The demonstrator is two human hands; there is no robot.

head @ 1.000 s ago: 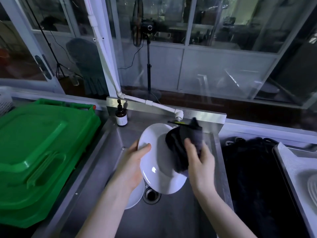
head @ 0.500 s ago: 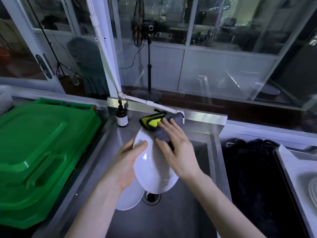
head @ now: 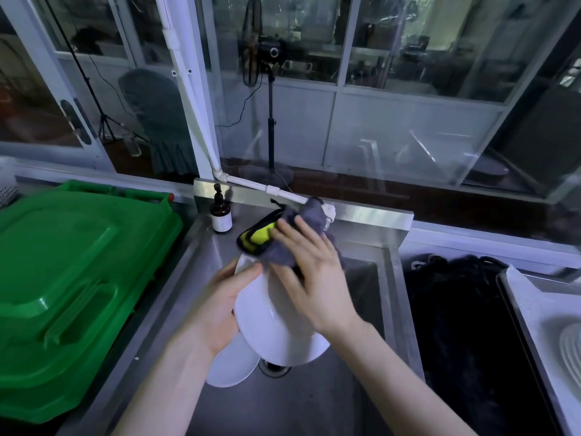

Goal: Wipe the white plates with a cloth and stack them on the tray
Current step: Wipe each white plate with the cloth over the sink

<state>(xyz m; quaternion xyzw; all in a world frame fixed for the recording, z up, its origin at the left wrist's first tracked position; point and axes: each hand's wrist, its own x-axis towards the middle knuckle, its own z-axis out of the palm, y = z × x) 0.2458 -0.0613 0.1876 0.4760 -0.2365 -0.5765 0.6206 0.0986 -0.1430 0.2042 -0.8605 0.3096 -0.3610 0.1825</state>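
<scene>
Head view: over a stainless-steel sink [head: 314, 404], a person's left hand [head: 217, 309] grips a round white ceramic plate [head: 273, 335] at its 9 o'clock rim. The thumb lies across the front face and the fingers are hidden behind it. The plate is held tilted on edge, clear of the basin floor, near the centre of the frame.

The right hand [head: 314, 278], fingers straight and slightly spread, presses a grey cloth with a yellow, black-edged patch [head: 283, 237] against the plate's upper face, towards 12 o'clock. The cloth bunches over the top rim.

A second round white plate [head: 229, 366] lies in the basin below the left wrist, at about 7 o'clock from the held plate, just beside the round drain [head: 275, 368].

A small brown glass bottle with a white label [head: 221, 214] stands upright on the sink's 11 o'clock corner. A large green plastic bin lid [head: 63, 278] fills the frame at 9 o'clock.

At 3 o'clock a white-lined metal tray [head: 534, 303] carries a ribbed white dish [head: 570, 344], cut off by the frame edge. A dark tangled mass [head: 456, 309], too dim to identify, lies between the tray and the sink.

Beyond the glass at 12 o'clock stands a black pedestal fan [head: 267, 89]
</scene>
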